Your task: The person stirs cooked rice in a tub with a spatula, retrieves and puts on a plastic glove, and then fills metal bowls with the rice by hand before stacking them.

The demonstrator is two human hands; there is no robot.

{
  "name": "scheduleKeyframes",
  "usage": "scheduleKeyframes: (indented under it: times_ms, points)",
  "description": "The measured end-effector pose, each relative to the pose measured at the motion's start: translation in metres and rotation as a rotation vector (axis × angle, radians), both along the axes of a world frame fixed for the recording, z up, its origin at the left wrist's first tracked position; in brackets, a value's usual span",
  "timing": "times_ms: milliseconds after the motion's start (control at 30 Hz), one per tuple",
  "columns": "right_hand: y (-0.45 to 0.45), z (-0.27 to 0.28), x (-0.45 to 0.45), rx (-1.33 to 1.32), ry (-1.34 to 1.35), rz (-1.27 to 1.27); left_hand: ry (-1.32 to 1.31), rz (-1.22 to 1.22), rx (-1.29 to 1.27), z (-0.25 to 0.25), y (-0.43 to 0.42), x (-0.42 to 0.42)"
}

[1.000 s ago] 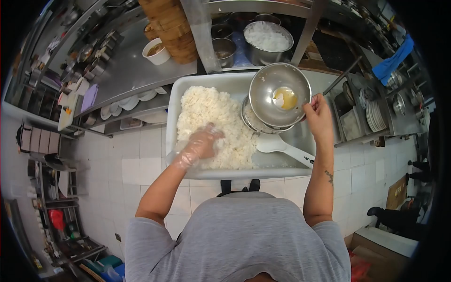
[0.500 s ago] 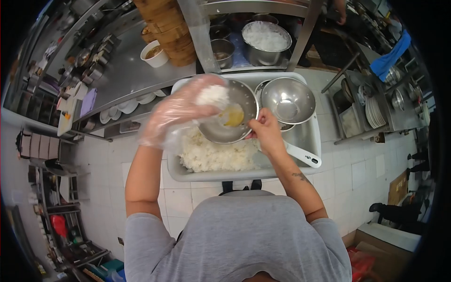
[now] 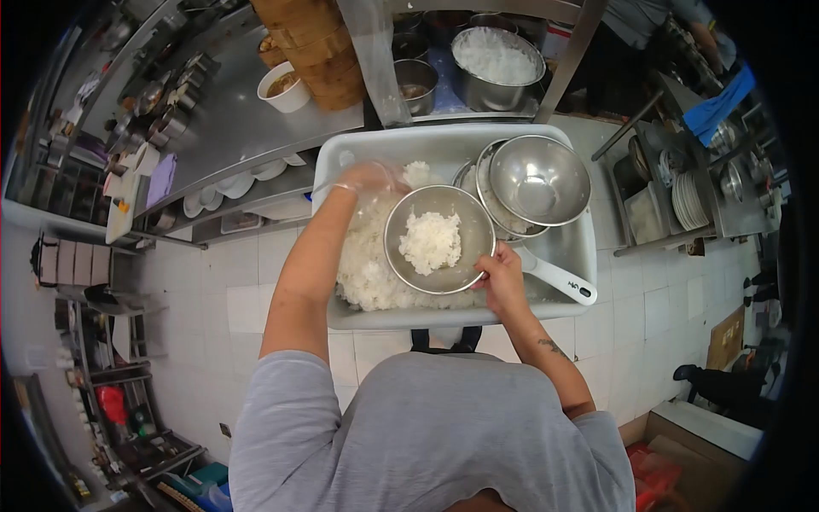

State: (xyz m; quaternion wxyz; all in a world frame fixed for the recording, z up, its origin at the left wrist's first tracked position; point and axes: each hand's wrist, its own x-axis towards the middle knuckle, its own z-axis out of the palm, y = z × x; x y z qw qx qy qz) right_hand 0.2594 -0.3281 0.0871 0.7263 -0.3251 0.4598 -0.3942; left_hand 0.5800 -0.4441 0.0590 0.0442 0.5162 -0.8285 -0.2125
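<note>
My right hand [image 3: 505, 277] grips the lower right rim of a metal bowl [image 3: 397, 256], thumb over the edge. A mound of white rice [image 3: 432, 241] sits in that bowl. In a clear plastic glove, my left hand [image 3: 374, 177] is down at the rice in the large white tub [image 3: 461, 322], near its far left. Its fingers are partly hidden and blurred, beside a clump of rice [image 3: 416, 174]. Loose cooked rice [image 3: 363, 277] fills the tub's left side, partly under the held bowl.
Stacked metal bowls [image 3: 541, 179] rest in the tub's right side, above a white handle [image 3: 559, 277]. Behind the tub, a shelf holds a pot [image 3: 499, 85] heaped with white food. Bamboo steamers [image 3: 311, 51] and a white bowl [image 3: 284, 88] stand on the steel counter [image 3: 230, 94].
My left hand has gone from over the bowl down to the tub's rice. Rice now lies in the bowl, covering the yellow stuff seen before. The bowl has moved slightly nearer me.
</note>
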Motion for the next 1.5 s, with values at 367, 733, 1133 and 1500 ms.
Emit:
scheduleKeyframes:
  times_ms: [367,733,1133,1500]
  points:
    - [0.014,0.014,-0.032,-0.123,0.103,0.016,-0.03,0.16,0.479,0.057,0.074,-0.019]
    - [-0.002,0.015,0.002,-0.035,-0.03,0.03,0.297,0.004,0.11,0.129,0.114,-0.09]
    - [-0.003,-0.012,0.017,0.033,-0.183,-0.066,-0.4,0.378,-0.029,0.043,0.196,-0.085]
    - [0.012,0.018,0.003,-0.029,-0.112,-0.051,0.891,0.873,0.225,0.065,0.109,-0.042]
